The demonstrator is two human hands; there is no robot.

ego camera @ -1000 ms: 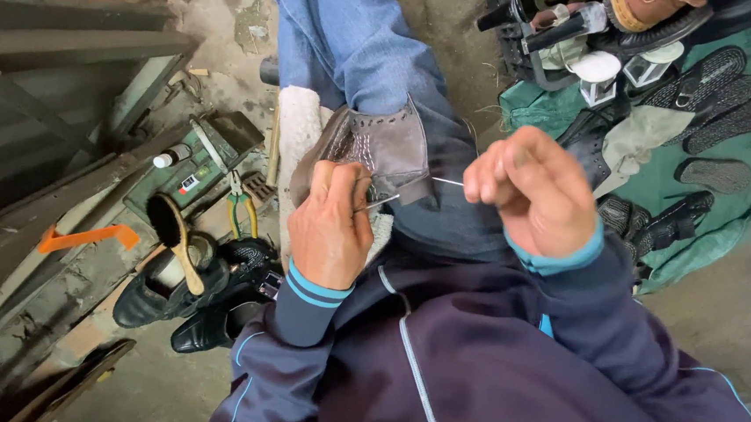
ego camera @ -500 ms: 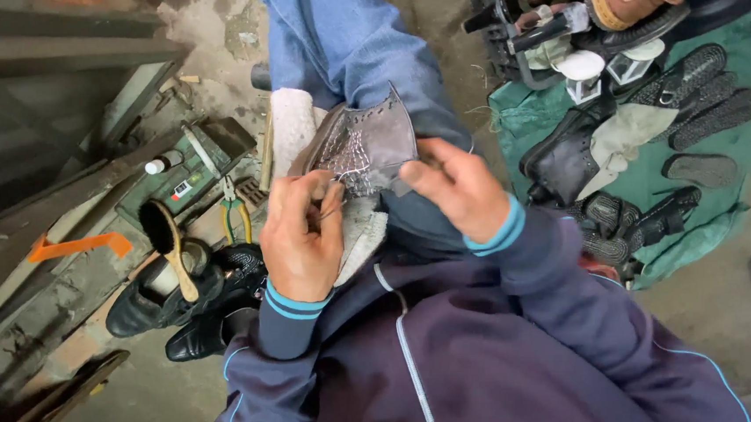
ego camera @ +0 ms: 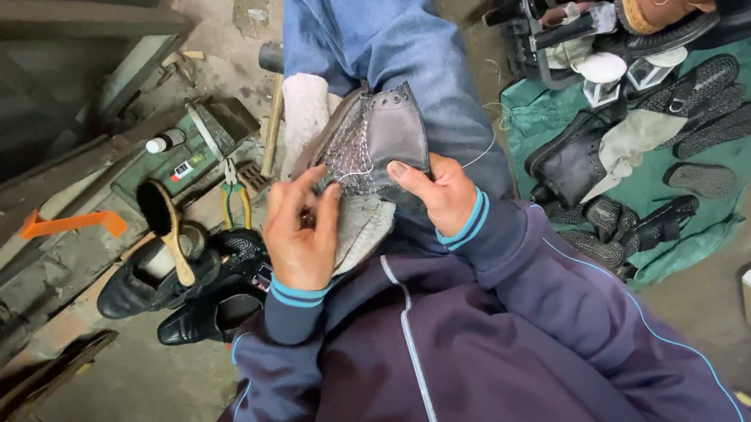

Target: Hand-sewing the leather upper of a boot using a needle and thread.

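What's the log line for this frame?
left hand: pinching grey leather shoe upper | right hand: gripping it, thin thread trailing | on lap

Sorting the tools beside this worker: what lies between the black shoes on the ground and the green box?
In the head view, a wooden-handled brush lies between the black shoes and the green box, resting on one shoe.

Bare, dusty concrete floor (ego camera: 133,395) in daylight; grey wooden planks (ego camera: 47,49) lie left of a green cloth (ego camera: 742,159) spread on it.

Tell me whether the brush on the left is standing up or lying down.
Lying down. The brush rests flat across the opening of a black shoe, its wooden handle pointing toward the viewer, dark bristle head away.
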